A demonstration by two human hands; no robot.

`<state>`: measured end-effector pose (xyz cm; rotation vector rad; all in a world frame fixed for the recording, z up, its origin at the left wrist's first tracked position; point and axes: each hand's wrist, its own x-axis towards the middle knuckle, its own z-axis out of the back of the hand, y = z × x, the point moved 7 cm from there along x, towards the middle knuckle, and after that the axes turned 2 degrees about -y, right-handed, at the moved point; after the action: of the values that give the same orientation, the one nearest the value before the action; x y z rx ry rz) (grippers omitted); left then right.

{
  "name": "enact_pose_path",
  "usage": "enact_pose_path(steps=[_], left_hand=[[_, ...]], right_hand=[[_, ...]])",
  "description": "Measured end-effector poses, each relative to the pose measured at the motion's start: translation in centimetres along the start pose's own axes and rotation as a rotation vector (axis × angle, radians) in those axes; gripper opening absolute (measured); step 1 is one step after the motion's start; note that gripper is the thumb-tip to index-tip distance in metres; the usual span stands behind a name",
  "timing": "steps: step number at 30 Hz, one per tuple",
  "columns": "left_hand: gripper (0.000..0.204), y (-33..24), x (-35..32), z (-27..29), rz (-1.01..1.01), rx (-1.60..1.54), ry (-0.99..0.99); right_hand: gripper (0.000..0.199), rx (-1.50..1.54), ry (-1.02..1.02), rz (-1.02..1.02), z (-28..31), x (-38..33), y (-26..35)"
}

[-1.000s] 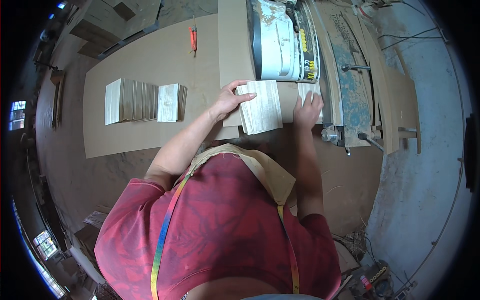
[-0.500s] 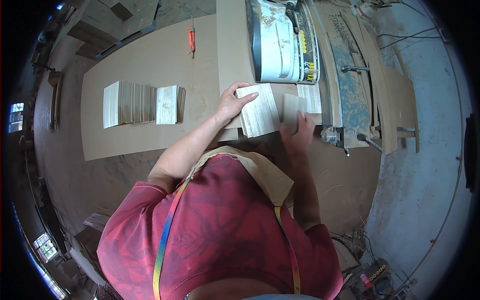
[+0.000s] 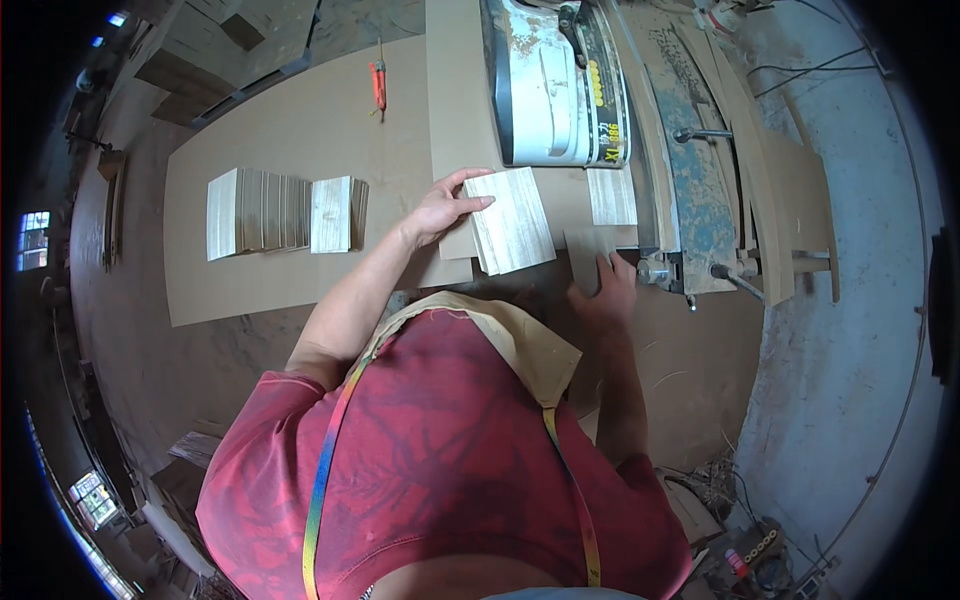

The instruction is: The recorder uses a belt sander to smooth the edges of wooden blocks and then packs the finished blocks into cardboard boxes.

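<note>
The left hand (image 3: 443, 208) lies flat, fingers spread on a thin veneer stack (image 3: 512, 233) by the saw (image 3: 555, 85), right hand (image 3: 603, 292) open nearby; light, brittle sheets, best gripped by edges.

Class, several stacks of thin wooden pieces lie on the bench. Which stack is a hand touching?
The stack beside the machine: the left hand rests on its edge. The two stacks farther left lie untouched.

a brown workbench (image 3: 250, 290) bears veneer stacks (image 3: 285, 212) (fanned) and an orange tool (image 3: 379, 85).
</note>
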<state>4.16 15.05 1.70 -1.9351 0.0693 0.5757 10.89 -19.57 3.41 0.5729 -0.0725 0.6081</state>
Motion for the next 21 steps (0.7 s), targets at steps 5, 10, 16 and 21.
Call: enact_pose_path(steps=[5, 10, 16, 21], left_hand=[[0.056, -1.0, 0.0, -0.1, 0.010, -0.039, 0.012], [0.052, -0.6, 0.4, 0.1, 0.004, -0.005, -0.010], [0.051, -1.0, 0.3, -0.2, 0.028, 0.020, -0.024], [0.050, -0.8, 0.3, -0.4, 0.049, 0.059, -0.026]], right_hand=[[0.066, -0.065, -0.049, -0.050, -0.5, 2.4, -1.1], [0.065, -0.106, -0.096, -0.034, -1.1, 5.5, -0.5], [0.056, -0.228, -0.251, 0.070, -3.2, 8.3, -0.6], [0.044, -0.222, -0.333, 0.113, -5.9, 10.0, -2.3]])
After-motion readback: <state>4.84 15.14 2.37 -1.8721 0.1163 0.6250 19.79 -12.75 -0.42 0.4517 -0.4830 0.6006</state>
